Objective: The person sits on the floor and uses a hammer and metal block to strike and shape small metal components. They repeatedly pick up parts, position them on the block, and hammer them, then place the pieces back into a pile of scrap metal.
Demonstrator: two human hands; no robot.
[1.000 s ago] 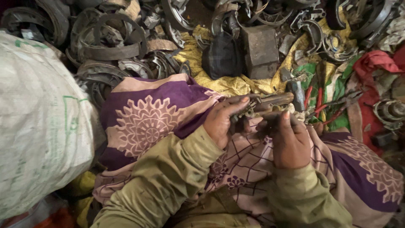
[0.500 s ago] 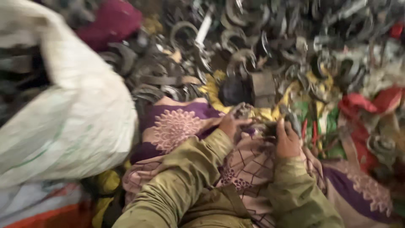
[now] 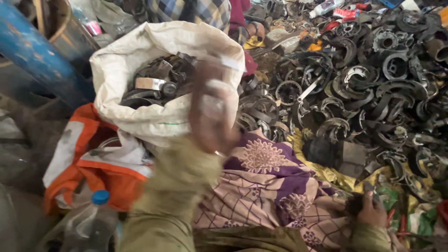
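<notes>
My left hand (image 3: 212,109) is raised and motion-blurred in front of the open mouth of a white woven sack (image 3: 140,116). Whether it holds anything is lost in the blur. The sack holds several dark curved metal parts (image 3: 158,81). My right hand (image 3: 371,212) rests low at the right on the purple and pink patterned cloth (image 3: 270,182) over my lap, with its fingers closed round a small dark metal piece (image 3: 368,190). Both sleeves are olive green.
A big heap of curved dark metal parts (image 3: 373,88) fills the right and far side. A dark block (image 3: 338,154) lies on yellow cloth. Orange and white fabric (image 3: 88,163), a blue-capped plastic bottle (image 3: 93,219) and a blue drum (image 3: 37,56) are at the left. Another person in a checked shirt (image 3: 205,11) sits beyond the sack.
My left hand left the metal piece and swung up and left to the sack mouth. The view turned left, bringing the open sack into sight. My right hand stayed on my lap.
</notes>
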